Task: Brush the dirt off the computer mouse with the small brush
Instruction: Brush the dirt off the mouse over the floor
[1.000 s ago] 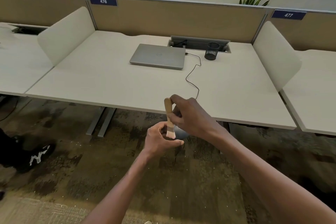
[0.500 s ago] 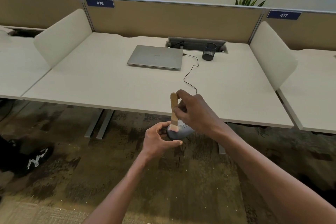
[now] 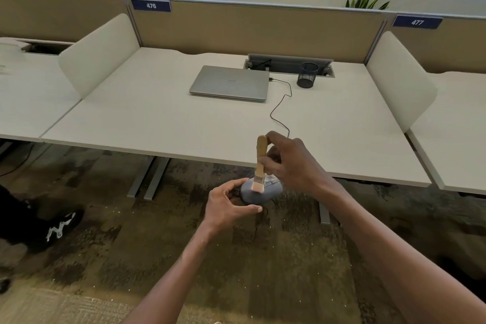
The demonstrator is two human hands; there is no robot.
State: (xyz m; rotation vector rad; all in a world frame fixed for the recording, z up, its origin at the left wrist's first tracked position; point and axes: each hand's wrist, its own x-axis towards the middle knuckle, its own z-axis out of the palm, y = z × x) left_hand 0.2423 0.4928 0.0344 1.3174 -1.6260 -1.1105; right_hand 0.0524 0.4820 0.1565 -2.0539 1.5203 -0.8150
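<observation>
Mouse (image 3: 256,196) gripped in left hand (image 3: 226,205), now showing more. Brush (image 3: 259,166) pinched by right hand (image 3: 292,163) at 12 o'clock, bristles maybe touching. Brushing under way.

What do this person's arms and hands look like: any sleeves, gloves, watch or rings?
Both forearms are bare as far as the frame shows, with no sleeves in view. The left hand and right hand wear no gloves. No watch, band or ring shows on either wrist or on the visible fingers. No markings can be seen.
</observation>
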